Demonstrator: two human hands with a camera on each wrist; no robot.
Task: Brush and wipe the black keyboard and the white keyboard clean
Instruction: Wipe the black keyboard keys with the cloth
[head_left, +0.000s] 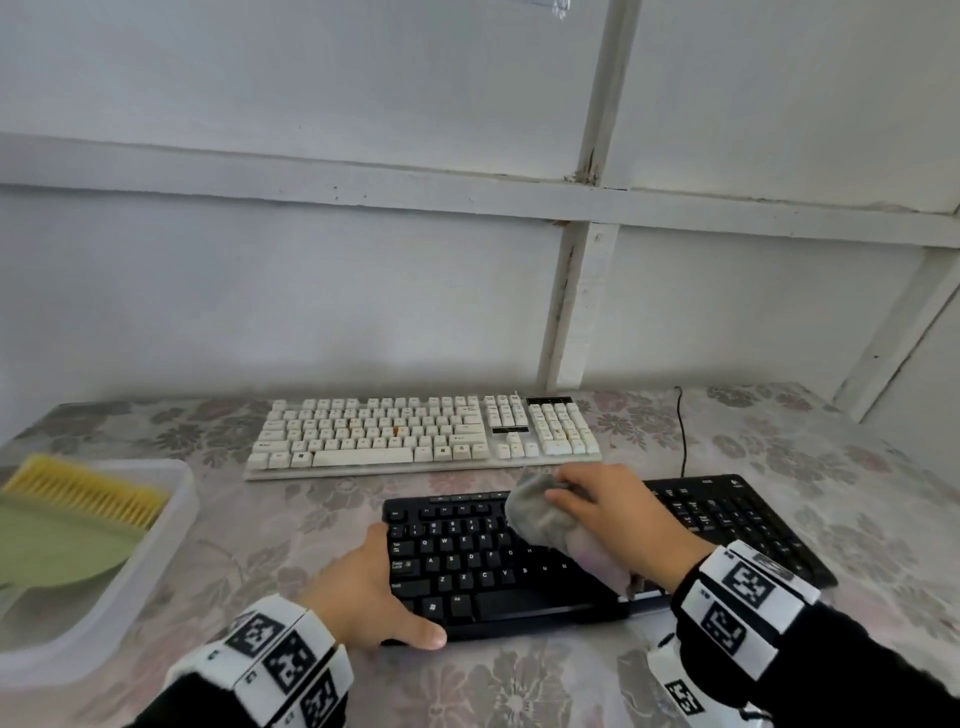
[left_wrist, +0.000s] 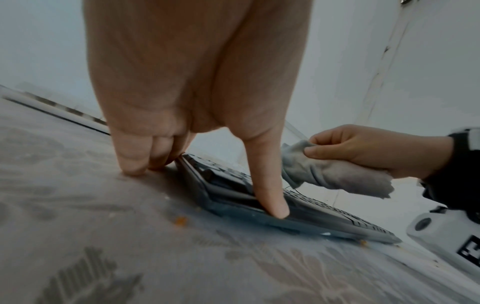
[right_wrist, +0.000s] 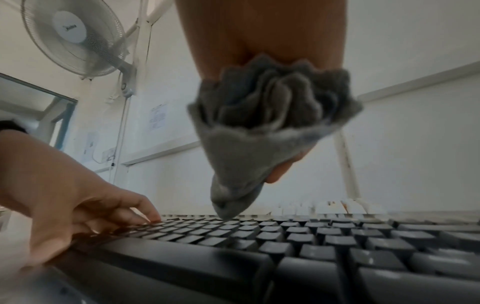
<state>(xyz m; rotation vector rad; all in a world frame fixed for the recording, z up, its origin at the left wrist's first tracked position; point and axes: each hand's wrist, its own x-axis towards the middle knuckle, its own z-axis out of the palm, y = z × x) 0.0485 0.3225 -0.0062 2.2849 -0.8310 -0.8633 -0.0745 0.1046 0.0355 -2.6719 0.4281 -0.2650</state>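
The black keyboard lies near the table's front, with the white keyboard behind it, orange specks on some of its keys. My left hand holds the black keyboard's left front corner: the thumb presses its front edge, and the curled fingers sit at its left end. My right hand grips a bunched grey cloth over the middle keys. The cloth's tip touches the upper key rows.
A clear plastic tray at the left holds a green dustpan and a yellow brush. A black cable runs toward the wall. Orange crumbs lie on the floral tablecloth. A fan hangs on the wall.
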